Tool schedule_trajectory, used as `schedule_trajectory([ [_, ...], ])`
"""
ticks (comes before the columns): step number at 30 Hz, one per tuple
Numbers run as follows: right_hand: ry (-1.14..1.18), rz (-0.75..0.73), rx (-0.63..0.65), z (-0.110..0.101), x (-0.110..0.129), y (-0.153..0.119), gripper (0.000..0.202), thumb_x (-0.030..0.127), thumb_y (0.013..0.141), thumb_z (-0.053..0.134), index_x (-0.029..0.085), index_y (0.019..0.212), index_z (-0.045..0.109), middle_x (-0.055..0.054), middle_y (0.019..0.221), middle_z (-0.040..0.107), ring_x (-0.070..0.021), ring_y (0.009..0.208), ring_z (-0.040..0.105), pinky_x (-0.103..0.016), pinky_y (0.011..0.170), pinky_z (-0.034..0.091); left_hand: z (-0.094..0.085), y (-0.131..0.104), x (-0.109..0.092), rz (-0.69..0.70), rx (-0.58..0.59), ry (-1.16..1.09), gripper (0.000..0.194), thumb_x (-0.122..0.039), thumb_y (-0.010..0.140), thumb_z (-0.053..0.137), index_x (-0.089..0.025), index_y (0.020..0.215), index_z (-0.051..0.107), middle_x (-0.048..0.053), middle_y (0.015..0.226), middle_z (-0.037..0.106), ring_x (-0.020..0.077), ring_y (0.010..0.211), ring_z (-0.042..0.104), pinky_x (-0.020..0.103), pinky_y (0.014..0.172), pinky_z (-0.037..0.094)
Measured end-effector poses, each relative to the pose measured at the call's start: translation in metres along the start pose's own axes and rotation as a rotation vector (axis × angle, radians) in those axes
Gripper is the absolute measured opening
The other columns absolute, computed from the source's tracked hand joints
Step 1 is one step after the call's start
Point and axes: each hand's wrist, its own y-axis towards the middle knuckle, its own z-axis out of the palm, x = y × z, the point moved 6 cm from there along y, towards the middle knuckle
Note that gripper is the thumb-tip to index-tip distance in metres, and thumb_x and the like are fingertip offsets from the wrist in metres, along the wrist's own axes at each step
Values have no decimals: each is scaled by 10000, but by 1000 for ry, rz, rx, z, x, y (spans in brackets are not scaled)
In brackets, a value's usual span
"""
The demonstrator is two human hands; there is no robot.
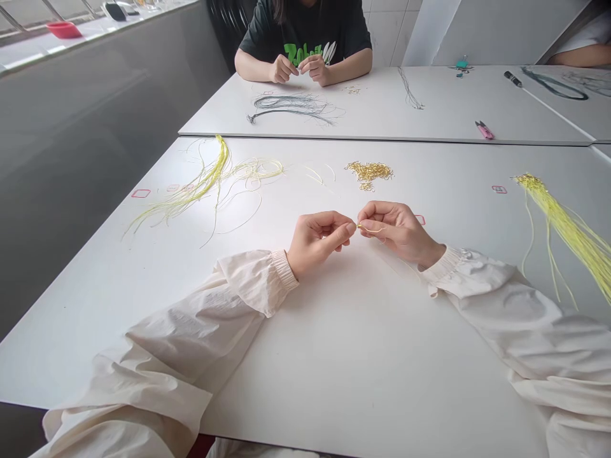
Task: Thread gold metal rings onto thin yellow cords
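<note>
My left hand (321, 242) is closed in a pinch, its thumb and forefinger on a small gold-coloured piece whose exact kind I cannot make out. Right against those fingertips, my right hand (398, 230) is also pinched shut. A thin yellow thread (375, 230) trails from its fingers. Both hands are raised slightly above the white table (363, 356). Just beyond them lies a pile of small gold metal findings (370, 172). To the left is a bundle of yellow threads (217, 166) with loose strands curling off it.
At the right lies another yellow thread bundle (568, 219) with gold pieces at its top end. Across the table seam, a person (305, 38) works with both hands near grey-blue cords (291, 105). Pink-handled snippers (485, 130) and a black marker-like tool (513, 79) lie at the far right.
</note>
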Motion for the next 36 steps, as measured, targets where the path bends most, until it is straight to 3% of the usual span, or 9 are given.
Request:
schedule_trajectory([
  [5,-232,-120,-180,4,4,-7,101,264,885,636,187,822,616,-5,720,547,-123,645,483,-284,602,386,-6,6,0,19,-82,68,207,-315,846,698,-130,754,693,8,596,608,67,476,516,186,453,438],
  [9,-448,-273,-290,11,10,-16,52,197,889,597,199,837,598,18,651,483,-115,583,428,-275,550,366,-9,11,2,15,-141,135,212,-316,845,687,-130,745,688,10,598,620,79,491,539,195,469,453],
  [17,-835,-429,-292,18,28,-16,102,174,897,545,221,818,588,-9,659,527,-151,625,470,-310,615,396,-9,12,0,77,-141,288,197,-285,845,648,-136,720,680,5,583,622,89,499,549,208,494,455],
  [23,-722,-217,-204,12,28,-6,108,220,904,562,202,804,600,3,643,491,-124,579,397,-288,565,353,-7,11,2,80,-70,363,184,-255,844,626,-137,713,679,9,591,632,88,505,535,209,502,431],
  [31,-407,-9,-153,1,22,4,144,281,860,653,170,769,643,-33,725,596,-137,665,505,-277,579,376,-1,7,3,109,26,346,215,-256,861,624,-130,690,661,8,571,615,80,495,518,209,508,425],
  [36,-226,149,-63,-1,13,7,193,327,843,684,164,744,655,-7,662,522,-103,602,414,-267,570,336,1,5,-1,128,32,302,213,-274,862,637,-132,708,672,13,583,625,81,495,525,209,510,448],
])
